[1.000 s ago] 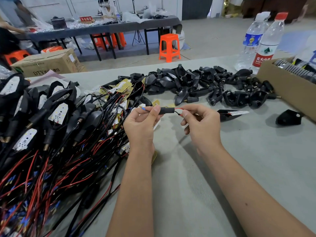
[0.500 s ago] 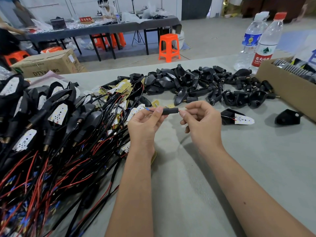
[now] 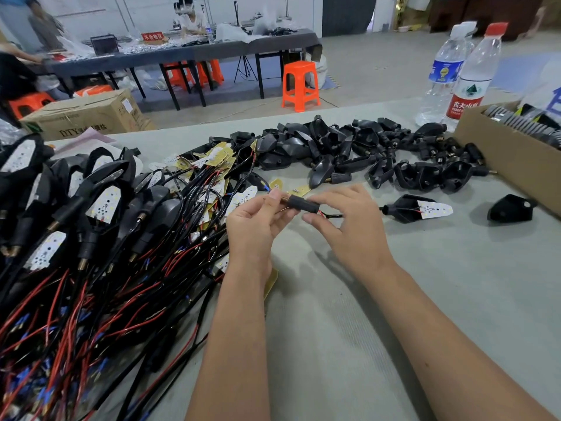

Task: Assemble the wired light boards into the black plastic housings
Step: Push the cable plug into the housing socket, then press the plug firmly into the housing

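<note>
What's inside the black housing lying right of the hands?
A white light board sits in the housing, its wide end sticking out; red wire shows inside. Its narrow end is hidden.

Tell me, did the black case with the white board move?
Yes. The case shifted slightly right, toward the lone black case.

Grey concrete floor (image 3: 379, 65), long dark table (image 3: 182, 54) at the back — orange stools (image 3: 300, 85) beside it, pale wall (image 3: 136, 10)
</note>
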`<act>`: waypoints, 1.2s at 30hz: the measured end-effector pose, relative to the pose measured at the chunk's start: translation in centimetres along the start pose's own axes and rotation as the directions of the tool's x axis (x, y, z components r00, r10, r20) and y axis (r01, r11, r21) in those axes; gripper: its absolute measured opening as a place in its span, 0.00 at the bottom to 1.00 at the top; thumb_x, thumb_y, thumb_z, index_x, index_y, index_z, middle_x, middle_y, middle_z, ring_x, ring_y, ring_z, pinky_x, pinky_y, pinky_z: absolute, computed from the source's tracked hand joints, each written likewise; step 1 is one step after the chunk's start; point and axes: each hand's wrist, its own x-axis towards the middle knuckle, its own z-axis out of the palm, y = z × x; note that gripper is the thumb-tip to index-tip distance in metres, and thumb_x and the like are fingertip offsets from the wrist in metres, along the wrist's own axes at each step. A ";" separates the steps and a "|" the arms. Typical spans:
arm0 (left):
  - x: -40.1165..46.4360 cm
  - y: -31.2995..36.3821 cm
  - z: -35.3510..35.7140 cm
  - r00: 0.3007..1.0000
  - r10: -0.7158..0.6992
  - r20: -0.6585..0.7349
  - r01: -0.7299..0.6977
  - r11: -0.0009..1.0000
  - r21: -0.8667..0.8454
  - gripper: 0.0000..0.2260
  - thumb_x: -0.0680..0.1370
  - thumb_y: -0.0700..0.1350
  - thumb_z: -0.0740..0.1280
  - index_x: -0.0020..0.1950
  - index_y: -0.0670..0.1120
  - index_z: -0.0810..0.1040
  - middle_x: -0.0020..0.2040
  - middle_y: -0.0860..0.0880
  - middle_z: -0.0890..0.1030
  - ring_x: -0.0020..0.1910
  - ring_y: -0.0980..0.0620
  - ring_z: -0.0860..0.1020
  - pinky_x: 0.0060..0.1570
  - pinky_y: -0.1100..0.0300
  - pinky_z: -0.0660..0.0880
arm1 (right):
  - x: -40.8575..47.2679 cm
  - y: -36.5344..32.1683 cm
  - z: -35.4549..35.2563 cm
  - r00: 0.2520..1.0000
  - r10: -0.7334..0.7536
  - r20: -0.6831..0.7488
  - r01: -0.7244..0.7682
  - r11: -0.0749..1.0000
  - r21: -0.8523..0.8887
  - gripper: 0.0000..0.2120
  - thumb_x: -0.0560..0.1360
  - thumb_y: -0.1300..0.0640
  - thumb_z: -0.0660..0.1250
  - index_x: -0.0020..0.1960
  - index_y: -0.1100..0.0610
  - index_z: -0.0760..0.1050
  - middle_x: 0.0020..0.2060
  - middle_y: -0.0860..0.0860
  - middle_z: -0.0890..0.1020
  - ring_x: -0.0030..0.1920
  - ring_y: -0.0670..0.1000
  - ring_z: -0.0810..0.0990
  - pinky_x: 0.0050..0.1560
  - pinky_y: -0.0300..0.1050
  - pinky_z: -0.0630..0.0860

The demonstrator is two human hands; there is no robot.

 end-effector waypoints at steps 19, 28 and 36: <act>0.4 1.0 -0.4 0.881 0.367 -0.299 -0.288 0.917 0.278 0.13 0.80 0.47 0.73 0.40 0.41 0.83 0.32 0.47 0.84 0.29 0.50 0.83 0.31 0.61 0.79 | -0.1 0.5 0.3 1.000 -0.002 0.031 0.003 0.999 -0.039 0.08 0.74 0.54 0.78 0.52 0.52 0.88 0.44 0.46 0.84 0.49 0.51 0.77 0.52 0.52 0.75; 0.7 1.7 -1.3 0.921 0.150 -0.360 -0.201 0.973 -0.110 0.10 0.81 0.43 0.71 0.43 0.38 0.82 0.37 0.43 0.84 0.32 0.53 0.81 0.37 0.64 0.79 | 0.1 1.0 -0.3 0.997 0.043 0.064 -0.037 0.995 -0.096 0.10 0.71 0.52 0.80 0.51 0.51 0.88 0.45 0.45 0.85 0.51 0.52 0.76 0.52 0.50 0.73; 0.5 2.0 -0.7 0.973 0.029 -0.230 -0.098 0.951 -0.292 0.09 0.81 0.45 0.70 0.48 0.39 0.81 0.43 0.44 0.84 0.36 0.56 0.82 0.36 0.68 0.78 | 0.1 1.1 -0.3 0.987 0.087 0.137 -0.087 0.996 -0.008 0.05 0.73 0.56 0.78 0.49 0.50 0.87 0.39 0.44 0.85 0.43 0.49 0.80 0.49 0.53 0.78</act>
